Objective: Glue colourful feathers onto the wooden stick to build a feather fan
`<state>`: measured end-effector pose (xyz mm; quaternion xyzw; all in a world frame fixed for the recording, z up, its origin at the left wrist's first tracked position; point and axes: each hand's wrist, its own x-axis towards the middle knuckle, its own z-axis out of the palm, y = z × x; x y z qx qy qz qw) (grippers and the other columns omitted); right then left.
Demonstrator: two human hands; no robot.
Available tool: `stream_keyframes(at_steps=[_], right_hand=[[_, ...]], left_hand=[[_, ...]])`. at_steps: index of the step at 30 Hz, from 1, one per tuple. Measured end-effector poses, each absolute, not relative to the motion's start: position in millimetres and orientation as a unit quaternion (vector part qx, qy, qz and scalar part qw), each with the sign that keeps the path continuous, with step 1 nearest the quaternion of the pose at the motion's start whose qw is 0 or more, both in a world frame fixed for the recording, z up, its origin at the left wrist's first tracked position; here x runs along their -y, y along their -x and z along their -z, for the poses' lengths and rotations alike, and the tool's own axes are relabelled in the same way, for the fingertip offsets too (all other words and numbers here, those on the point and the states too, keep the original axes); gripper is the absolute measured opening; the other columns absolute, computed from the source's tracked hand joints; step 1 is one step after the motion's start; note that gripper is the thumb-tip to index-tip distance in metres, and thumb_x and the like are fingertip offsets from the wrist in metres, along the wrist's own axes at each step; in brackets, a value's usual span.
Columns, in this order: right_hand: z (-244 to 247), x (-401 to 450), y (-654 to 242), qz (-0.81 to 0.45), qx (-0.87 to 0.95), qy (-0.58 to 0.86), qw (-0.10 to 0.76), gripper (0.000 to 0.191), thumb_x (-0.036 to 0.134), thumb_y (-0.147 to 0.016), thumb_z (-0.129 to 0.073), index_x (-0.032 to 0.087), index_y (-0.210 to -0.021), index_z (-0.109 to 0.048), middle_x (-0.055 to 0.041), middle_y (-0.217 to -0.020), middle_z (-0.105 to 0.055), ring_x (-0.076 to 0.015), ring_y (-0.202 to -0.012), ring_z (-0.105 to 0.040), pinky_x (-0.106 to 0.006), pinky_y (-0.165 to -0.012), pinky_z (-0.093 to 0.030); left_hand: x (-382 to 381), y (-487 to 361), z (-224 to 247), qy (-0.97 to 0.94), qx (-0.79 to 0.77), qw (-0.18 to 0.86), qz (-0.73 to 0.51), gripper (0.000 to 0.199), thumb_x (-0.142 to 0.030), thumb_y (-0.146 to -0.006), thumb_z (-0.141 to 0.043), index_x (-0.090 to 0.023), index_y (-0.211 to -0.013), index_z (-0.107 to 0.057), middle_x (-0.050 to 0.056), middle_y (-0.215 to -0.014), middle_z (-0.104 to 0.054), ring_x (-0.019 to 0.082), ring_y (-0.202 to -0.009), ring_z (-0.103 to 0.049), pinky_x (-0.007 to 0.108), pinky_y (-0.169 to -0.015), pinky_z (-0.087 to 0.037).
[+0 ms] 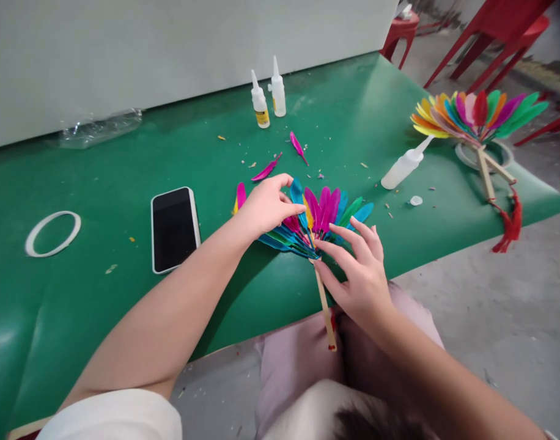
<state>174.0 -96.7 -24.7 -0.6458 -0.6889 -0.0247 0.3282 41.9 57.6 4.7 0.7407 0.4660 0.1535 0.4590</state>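
My left hand pinches a blue feather between thumb and index finger, over a feather fan at the table's front edge. Pink, blue, green and yellow feathers spread from the fan's base, and its wooden handle juts past the edge above my lap. Around the fan's base, my right hand has its thumb and index fingertip on either side, the other fingers spread over the right-hand feathers. Two loose magenta feathers, one nearer and one farther, lie just beyond my left hand.
Two glue bottles stand at the back; another glue bottle leans at right near a small white cap. A second feather fan with a red tassel rests at far right. At left are a phone and white ring.
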Motion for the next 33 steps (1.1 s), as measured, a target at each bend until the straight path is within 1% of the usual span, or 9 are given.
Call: stream_keyframes(at_steps=[3, 6, 8, 12, 24, 26, 29, 31, 33], right_hand=[[27.7, 95.6, -172.2, 0.03, 0.708, 0.638, 0.301, 0.026, 0.034, -0.077, -0.057, 0.03, -0.102, -0.064, -0.0044, -0.121, -0.055, -0.0302, -0.126, -0.035, -0.058, -0.103, -0.022], [29.6, 95.2, -172.1, 0.027, 0.712, 0.64, 0.288, 0.026, 0.036, -0.077, -0.057, 0.03, -0.101, -0.064, -0.0045, -0.121, -0.055, -0.0304, -0.127, -0.035, -0.058, -0.103, -0.021], [30.0, 95.0, -172.3, 0.022, 0.709, 0.642, 0.289, 0.026, 0.036, -0.077, -0.056, 0.03, -0.101, -0.065, -0.0046, -0.12, -0.056, -0.0301, -0.126, -0.035, -0.058, -0.103, -0.021], [29.8, 94.9, -172.3, 0.012, 0.705, 0.644, 0.297, 0.024, 0.035, -0.077, -0.057, 0.03, -0.099, -0.066, -0.0045, -0.119, -0.057, -0.0298, -0.126, -0.036, -0.058, -0.103, -0.021], [32.5, 94.8, -172.4, 0.018, 0.704, 0.64, 0.308, 0.022, 0.032, -0.077, -0.057, 0.03, -0.097, -0.066, -0.0041, -0.117, -0.058, -0.029, -0.124, -0.038, -0.058, -0.103, -0.022], [32.5, 94.8, -172.3, 0.026, 0.707, 0.638, 0.304, 0.022, 0.032, -0.077, -0.057, 0.03, -0.097, -0.066, -0.0038, -0.117, -0.058, -0.0291, -0.125, -0.038, -0.058, -0.103, -0.022], [32.6, 94.3, -172.3, 0.033, 0.711, 0.635, 0.301, 0.021, 0.032, -0.077, -0.057, 0.031, -0.096, -0.066, -0.0035, -0.116, -0.059, -0.029, -0.125, -0.038, -0.058, -0.104, -0.021], [32.7, 94.0, -172.5, 0.035, 0.712, 0.633, 0.302, 0.021, 0.031, -0.077, -0.057, 0.031, -0.096, -0.066, -0.0036, -0.116, -0.059, -0.0288, -0.124, -0.039, -0.058, -0.104, -0.021], [32.7, 93.9, -172.6, 0.036, 0.713, 0.631, 0.303, 0.021, 0.031, -0.077, -0.057, 0.03, -0.096, -0.066, -0.0036, -0.116, -0.059, -0.0288, -0.124, -0.039, -0.058, -0.103, -0.021]], left_hand=[[-57.8, -42.3, -3.9, -0.743, -0.473, 0.448, -0.152, 0.029, -0.031, -0.067, -0.067, -0.02, -0.088, -0.049, -0.005, -0.054, -0.054, 0.006, -0.038, -0.041, 0.019, -0.039, -0.029], [-57.9, -43.0, -3.2, -0.745, -0.487, 0.43, -0.15, 0.036, -0.03, -0.065, -0.068, -0.02, -0.095, -0.05, -0.005, -0.055, -0.055, 0.007, -0.04, -0.044, 0.02, -0.04, -0.03], [-57.9, -43.4, -2.8, -0.747, -0.495, 0.417, -0.15, 0.04, -0.028, -0.064, -0.069, -0.02, -0.099, -0.05, -0.004, -0.056, -0.057, 0.009, -0.044, -0.047, 0.021, -0.042, -0.031], [-58.1, -43.8, -1.7, -0.753, -0.495, 0.407, -0.149, 0.042, -0.026, -0.064, -0.068, -0.019, -0.101, -0.051, -0.004, -0.058, -0.059, 0.011, -0.048, -0.051, 0.022, -0.044, -0.033], [-57.5, -44.1, 0.8, -0.765, -0.49, 0.393, -0.141, 0.046, -0.028, -0.064, -0.068, -0.018, -0.105, -0.051, -0.004, -0.06, -0.061, 0.011, -0.051, -0.053, 0.022, -0.047, -0.034], [-58.4, -43.8, 0.3, -0.769, -0.489, 0.386, -0.147, 0.043, -0.03, -0.065, -0.068, -0.019, -0.103, -0.053, -0.002, -0.064, -0.063, 0.012, -0.055, -0.055, 0.023, -0.049, -0.035], [-61.7, -42.8, -0.8, -0.778, -0.485, 0.361, -0.172, 0.026, -0.03, -0.068, -0.065, -0.019, -0.091, -0.059, 0.001, -0.072, -0.066, 0.014, -0.063, -0.058, 0.024, -0.056, -0.039], [-64.2, -41.9, -2.1, -0.783, -0.489, 0.339, -0.182, 0.02, -0.028, -0.069, -0.064, -0.019, -0.087, -0.061, 0.001, -0.073, -0.066, 0.013, -0.064, -0.058, 0.025, -0.059, -0.04], [-65.7, -40.9, -3.8, -0.785, -0.496, 0.322, -0.183, 0.02, -0.027, -0.07, -0.064, -0.021, -0.089, -0.062, 0.0, -0.07, -0.066, 0.013, -0.062, -0.057, 0.026, -0.059, -0.04]])
